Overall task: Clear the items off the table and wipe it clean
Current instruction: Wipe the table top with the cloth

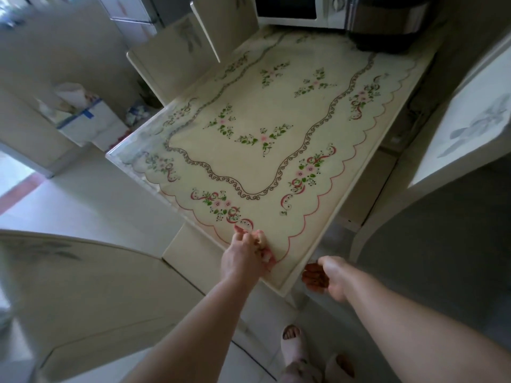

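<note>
The table carries a cream floral cloth under a clear cover. At its near corner my left hand rests on the surface, its fingers curled round small pale scraps. Just off the table's near edge, my right hand is cupped and holds a pile of reddish-brown scraps. What exactly the scraps are I cannot tell.
A microwave and a dark cooker stand at the table's far end. Chairs stand at the far left, the near left and the right. A white box sits on the floor to the left.
</note>
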`<action>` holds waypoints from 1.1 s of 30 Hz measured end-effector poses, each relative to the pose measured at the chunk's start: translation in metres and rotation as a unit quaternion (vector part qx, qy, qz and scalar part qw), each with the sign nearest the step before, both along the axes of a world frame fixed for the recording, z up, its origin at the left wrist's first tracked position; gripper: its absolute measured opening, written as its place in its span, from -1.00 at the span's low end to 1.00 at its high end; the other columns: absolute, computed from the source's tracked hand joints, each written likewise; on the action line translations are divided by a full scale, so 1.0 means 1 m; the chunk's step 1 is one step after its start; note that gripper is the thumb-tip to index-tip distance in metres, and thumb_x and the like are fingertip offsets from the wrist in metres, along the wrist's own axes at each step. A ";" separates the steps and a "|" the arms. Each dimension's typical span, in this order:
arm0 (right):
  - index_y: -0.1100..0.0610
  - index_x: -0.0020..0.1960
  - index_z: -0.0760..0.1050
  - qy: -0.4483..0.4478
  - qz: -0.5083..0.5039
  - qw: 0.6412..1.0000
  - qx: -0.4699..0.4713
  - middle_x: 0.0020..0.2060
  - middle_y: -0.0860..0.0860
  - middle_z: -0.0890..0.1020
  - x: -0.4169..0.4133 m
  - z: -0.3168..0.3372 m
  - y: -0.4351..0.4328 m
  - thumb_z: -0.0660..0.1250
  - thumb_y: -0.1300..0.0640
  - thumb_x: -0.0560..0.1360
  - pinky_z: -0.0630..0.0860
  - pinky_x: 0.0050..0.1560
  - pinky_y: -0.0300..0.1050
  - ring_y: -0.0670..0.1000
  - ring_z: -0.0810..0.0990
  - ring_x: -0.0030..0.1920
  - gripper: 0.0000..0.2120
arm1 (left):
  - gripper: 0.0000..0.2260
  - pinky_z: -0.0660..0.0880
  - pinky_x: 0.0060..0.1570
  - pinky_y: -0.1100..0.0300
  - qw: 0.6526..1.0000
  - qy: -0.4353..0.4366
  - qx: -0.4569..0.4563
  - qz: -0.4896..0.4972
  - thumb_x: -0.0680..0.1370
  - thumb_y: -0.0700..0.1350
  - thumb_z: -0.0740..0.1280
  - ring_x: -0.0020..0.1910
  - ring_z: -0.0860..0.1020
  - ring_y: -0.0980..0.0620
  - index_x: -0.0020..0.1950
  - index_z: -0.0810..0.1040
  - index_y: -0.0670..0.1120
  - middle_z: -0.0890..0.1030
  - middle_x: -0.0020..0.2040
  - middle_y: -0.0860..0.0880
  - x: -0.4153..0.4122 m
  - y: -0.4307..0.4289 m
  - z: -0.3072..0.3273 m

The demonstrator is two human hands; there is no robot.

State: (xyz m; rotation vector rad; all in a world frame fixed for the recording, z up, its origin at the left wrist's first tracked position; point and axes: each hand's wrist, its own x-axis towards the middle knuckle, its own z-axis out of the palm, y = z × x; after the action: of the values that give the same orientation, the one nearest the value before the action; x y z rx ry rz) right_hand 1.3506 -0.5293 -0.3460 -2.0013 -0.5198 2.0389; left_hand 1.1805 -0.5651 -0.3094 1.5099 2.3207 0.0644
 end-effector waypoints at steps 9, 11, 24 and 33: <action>0.20 -0.18 0.48 0.030 0.012 0.999 0.010 -0.58 0.08 0.58 0.001 0.009 -0.015 0.06 0.13 0.60 0.49 -0.63 -0.23 0.00 0.57 -0.57 -0.70 | -0.78 0.50 0.02 0.09 0.968 -0.245 -0.024 0.058 0.52 -0.10 0.28 0.00 0.53 -0.09 0.12 0.53 -0.14 0.54 -0.02 -0.08 0.076 -0.002 0.004; 0.23 -0.12 0.49 0.021 0.012 0.999 0.025 -0.49 0.12 0.57 0.004 0.013 -0.013 0.02 0.19 0.61 0.47 -0.60 -0.24 0.03 0.54 -0.52 -0.70 | -0.85 0.53 -0.02 0.09 0.940 -0.329 -0.008 0.094 0.53 -0.20 0.26 -0.08 0.53 -0.05 0.06 0.55 -0.14 0.54 -0.10 -0.07 0.077 0.006 0.008; 0.24 -0.31 0.43 0.042 -0.035 0.996 0.075 -0.54 0.10 0.51 0.015 0.058 0.029 0.00 0.25 0.60 0.51 -0.52 -0.18 0.04 0.48 -0.42 -0.62 | -0.35 -0.17 0.50 -0.16 0.977 0.033 -0.132 -0.164 0.63 0.00 0.12 0.55 -0.25 -0.06 0.57 -0.24 -0.02 -0.23 0.58 -0.01 -0.010 0.010 -0.011; 0.23 -0.26 0.46 0.062 -0.012 0.993 0.096 -0.40 0.11 0.51 -0.044 0.072 0.071 0.03 0.24 0.62 0.52 -0.30 -0.11 0.03 0.49 -0.38 -0.65 | -0.30 -0.35 0.42 -0.26 0.984 0.001 -0.170 -0.053 0.64 0.01 0.07 0.50 -0.37 -0.11 0.52 -0.37 -0.15 -0.38 0.53 -0.11 -0.056 0.051 -0.011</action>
State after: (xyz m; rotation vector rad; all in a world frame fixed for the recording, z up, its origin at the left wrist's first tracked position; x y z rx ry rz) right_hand 1.3061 -0.4583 -0.2742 -1.7502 -0.6357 2.0008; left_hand 1.1242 -0.5137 -0.3204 1.4521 2.1141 -0.3448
